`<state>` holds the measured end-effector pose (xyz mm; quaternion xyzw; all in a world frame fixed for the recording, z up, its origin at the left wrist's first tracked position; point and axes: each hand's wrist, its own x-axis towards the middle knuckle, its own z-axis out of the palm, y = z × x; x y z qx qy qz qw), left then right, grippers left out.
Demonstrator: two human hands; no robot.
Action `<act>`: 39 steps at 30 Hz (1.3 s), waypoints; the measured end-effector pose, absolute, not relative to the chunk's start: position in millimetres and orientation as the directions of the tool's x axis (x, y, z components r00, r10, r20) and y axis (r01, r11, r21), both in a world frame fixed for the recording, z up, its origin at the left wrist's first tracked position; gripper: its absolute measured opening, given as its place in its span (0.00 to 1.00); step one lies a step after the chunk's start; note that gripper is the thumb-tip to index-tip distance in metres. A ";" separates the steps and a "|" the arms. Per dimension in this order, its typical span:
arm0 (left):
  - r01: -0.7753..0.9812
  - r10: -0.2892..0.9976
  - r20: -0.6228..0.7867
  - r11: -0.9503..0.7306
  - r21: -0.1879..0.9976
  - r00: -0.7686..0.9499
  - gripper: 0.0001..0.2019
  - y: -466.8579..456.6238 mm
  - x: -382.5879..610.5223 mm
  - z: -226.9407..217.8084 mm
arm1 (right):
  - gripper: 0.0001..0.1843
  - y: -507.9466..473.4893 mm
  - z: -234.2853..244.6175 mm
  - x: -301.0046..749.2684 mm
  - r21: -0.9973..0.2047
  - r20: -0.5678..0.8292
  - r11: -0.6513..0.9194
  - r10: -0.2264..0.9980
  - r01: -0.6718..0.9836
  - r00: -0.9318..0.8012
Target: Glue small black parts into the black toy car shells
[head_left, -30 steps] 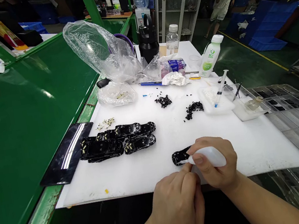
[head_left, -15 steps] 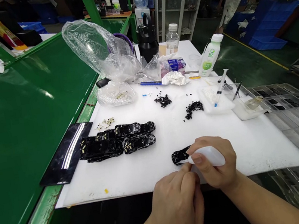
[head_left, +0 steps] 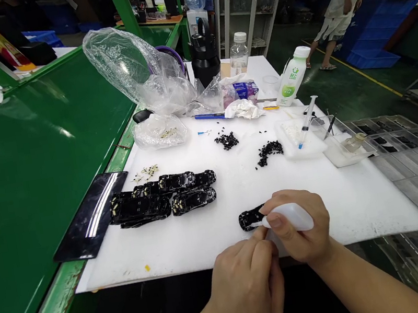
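One white sheet [head_left: 361, 190] spreads over the table before us, the widest thing we work on. Toward its far left edge stands a big clear bag [head_left: 173, 96], puffed up and crumpled, and along the near left lies a dark glossy panel [head_left: 91, 217]. Several black toy cars [head_left: 141, 208] sit bunched beside that panel, some overlapping, so we cannot count them surely; pale bits show on a number of them, and we judge these to be further along. Our left hand [head_left: 248, 277] is curled, its index finger reaching to the near side of the work; whether it pinches anything, we cannot tell. Our right hand [head_left: 313, 243] is wrapped around a white squeeze bottle [head_left: 292, 217], thumb pressed on its side. Just under the bottle lies a lone car [head_left: 249, 219], flat on the sheet near the front edge and partly hidden by our right hand. This one looks midway to us: the thin nozzle [head_left: 258, 224] is at its near end, and we make out no pale bits on the part that shows. Smallest of all, loose black bits [head_left: 270, 149] and pale bits [head_left: 149, 171] lie farther back in piles, so plenty seems left unused.
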<state>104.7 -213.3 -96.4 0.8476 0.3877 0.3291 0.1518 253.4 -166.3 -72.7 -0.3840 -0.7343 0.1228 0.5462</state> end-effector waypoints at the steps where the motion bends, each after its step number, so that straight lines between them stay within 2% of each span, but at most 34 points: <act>1: 0.558 0.758 0.438 -0.652 0.513 0.482 0.06 -213.3 104.7 -96.5 | 0.06 -166.8 -74.2 253.5 -0.599 0.707 0.676 0.698 0.430 -0.112; 4: 0.545 0.765 0.435 -0.644 0.537 0.474 0.06 -213.0 104.4 -96.4 | 0.07 -169.3 -78.6 253.9 -0.636 0.705 0.665 0.707 0.391 -0.057; 6: 0.509 0.768 0.446 -0.639 0.576 0.460 0.07 -212.1 103.4 -95.3 | 0.13 -170.7 -76.5 256.0 -0.723 0.686 0.638 0.710 0.266 0.161; 9: 0.446 0.771 0.465 -0.633 0.633 0.435 0.09 -209.3 99.9 -92.2 | 0.18 -169.9 -61.0 267.4 -0.816 0.509 0.579 0.717 0.001 0.477; 12: 0.391 0.793 0.454 -0.600 0.698 0.407 0.09 -207.1 93.3 -87.2 | 0.14 -167.3 -42.1 292.9 -0.897 0.350 0.435 0.808 -0.078 0.474; 15: 0.305 0.876 0.364 -0.457 0.836 0.316 0.08 -208.1 82.9 -80.3 | 0.20 -167.7 -39.9 328.3 -0.948 0.261 0.317 0.823 -0.026 0.505; 17: 0.271 0.961 0.207 -0.251 0.929 0.182 0.06 -208.4 73.4 -75.6 | 0.23 -170.3 -48.3 350.4 -0.970 0.232 0.236 0.800 0.066 0.554; 19: 0.269 0.999 0.005 -0.019 0.963 0.054 0.07 -205.6 62.3 -71.4 | 0.25 -173.0 -59.0 365.5 -0.978 0.177 0.092 0.842 0.187 0.510; 21: 0.286 0.989 -0.149 0.142 0.948 0.001 0.12 -199.1 51.4 -67.5 | 0.24 -174.0 -67.4 371.5 -0.922 0.145 -0.033 0.893 0.386 0.425; 24: 0.272 0.967 -0.254 0.244 0.931 0.002 0.17 -187.4 39.3 -61.0 | 0.19 -169.9 -74.3 367.3 -0.779 0.179 -0.094 0.915 0.620 0.363; 28: 0.213 0.964 -0.264 0.256 0.943 0.014 0.18 -182.0 29.0 -56.8 | 0.17 -161.9 -81.5 359.8 -0.756 0.189 -0.092 0.917 0.648 0.350; 31: 0.165 0.964 -0.264 0.255 0.953 0.033 0.17 -184.8 20.1 -59.8 | 0.23 -168.2 -84.0 361.3 -0.755 0.211 -0.083 0.908 0.650 0.362; 32: 0.137 0.965 -0.261 0.254 0.957 0.032 0.16 -185.9 17.4 -60.9 | 0.25 -173.8 -83.1 361.4 -0.740 0.288 -0.056 0.874 0.670 0.391; 34: 0.072 0.965 -0.263 0.261 0.963 0.015 0.15 -187.5 14.3 -61.5 | 0.23 -188.2 -78.4 357.0 -0.666 0.553 0.070 0.714 0.742 0.429; 36: 0.026 0.962 -0.272 0.272 0.962 0.005 0.16 -187.8 15.8 -59.6 | 0.14 -201.4 -71.2 343.8 -0.514 0.775 0.297 0.564 0.805 0.287; 37: 0.022 0.962 -0.274 0.274 0.961 0.008 0.16 -187.4 18.2 -58.0 | 0.12 -205.5 -67.6 334.1 -0.443 0.794 0.455 0.599 0.773 0.103; 38: 0.032 0.963 -0.270 0.269 0.963 0.014 0.16 -186.7 21.7 -56.2 | 0.13 -207.2 -64.7 322.9 -0.404 0.744 0.574 0.659 0.712 -0.109; 39: 0.052 0.966 -0.256 0.255 0.966 0.019 0.15 -185.9 25.6 -54.3 | 0.17 -206.4 -62.8 311.2 -0.393 0.666 0.630 0.697 0.669 -0.266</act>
